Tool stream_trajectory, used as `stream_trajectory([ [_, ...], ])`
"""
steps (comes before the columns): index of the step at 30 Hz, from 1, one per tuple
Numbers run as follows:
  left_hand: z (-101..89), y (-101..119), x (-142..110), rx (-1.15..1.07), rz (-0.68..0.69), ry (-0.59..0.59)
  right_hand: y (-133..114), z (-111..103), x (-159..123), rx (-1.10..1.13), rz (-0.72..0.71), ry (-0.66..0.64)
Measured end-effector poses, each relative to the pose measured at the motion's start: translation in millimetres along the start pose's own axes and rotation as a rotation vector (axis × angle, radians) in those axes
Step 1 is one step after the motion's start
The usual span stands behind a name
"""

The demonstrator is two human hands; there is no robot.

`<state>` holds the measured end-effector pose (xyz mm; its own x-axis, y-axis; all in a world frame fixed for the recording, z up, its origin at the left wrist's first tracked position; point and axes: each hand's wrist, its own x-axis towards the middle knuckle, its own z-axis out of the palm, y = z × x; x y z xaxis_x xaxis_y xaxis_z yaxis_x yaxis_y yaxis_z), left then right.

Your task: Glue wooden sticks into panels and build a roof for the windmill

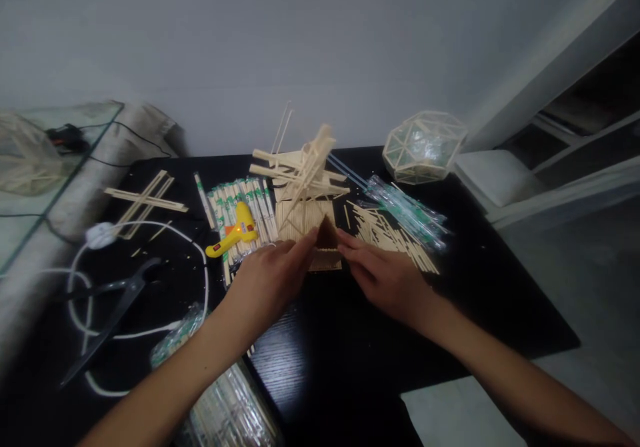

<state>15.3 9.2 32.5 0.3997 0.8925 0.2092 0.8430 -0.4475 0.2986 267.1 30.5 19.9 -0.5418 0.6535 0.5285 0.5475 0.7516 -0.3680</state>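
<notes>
My left hand (273, 270) and my right hand (383, 270) meet in the middle, fingers pressed against either side of a small peaked roof-shaped piece (327, 236). Its triangular brown end faces me, and the fingers partly cover its sides. The piece sits at the front of a model made of wooden sticks (305, 215), whose flat surface is built from sticks laid side by side. Behind it rises a tangle of crossed sticks resembling windmill blades (310, 167). Left of the model, a yellow glue gun (241, 226) lies on paper-wrapped chopsticks (250, 194).
Loose thin sticks (395, 237) and plastic wrappers (405, 210) lie on the right. A stick-framed polyhedron (425, 148) stands at the back right. At left are a looped white cable (207, 280), a dark plier-like tool (123, 300) and crossed sticks (145, 198). Packed chopsticks (233, 410) lie near me.
</notes>
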Motion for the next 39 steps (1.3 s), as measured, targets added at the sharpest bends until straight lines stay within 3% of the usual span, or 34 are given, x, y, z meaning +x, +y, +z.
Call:
stream_trajectory([
  [14,-15.0,-7,10,-0.173,-0.019,0.000,-3,-4,6,0.066,0.049,0.001],
  [20,-13.2,-7,15,-0.168,-0.023,0.013,-5,-9,14,0.198,0.171,-0.017],
  [28,-10.6,-10,17,-0.206,-0.022,0.010,0,1,22,0.267,0.288,0.107],
  [39,-10.6,-9,18,-0.211,-0.016,0.011,1,4,22,0.379,0.366,0.110],
])
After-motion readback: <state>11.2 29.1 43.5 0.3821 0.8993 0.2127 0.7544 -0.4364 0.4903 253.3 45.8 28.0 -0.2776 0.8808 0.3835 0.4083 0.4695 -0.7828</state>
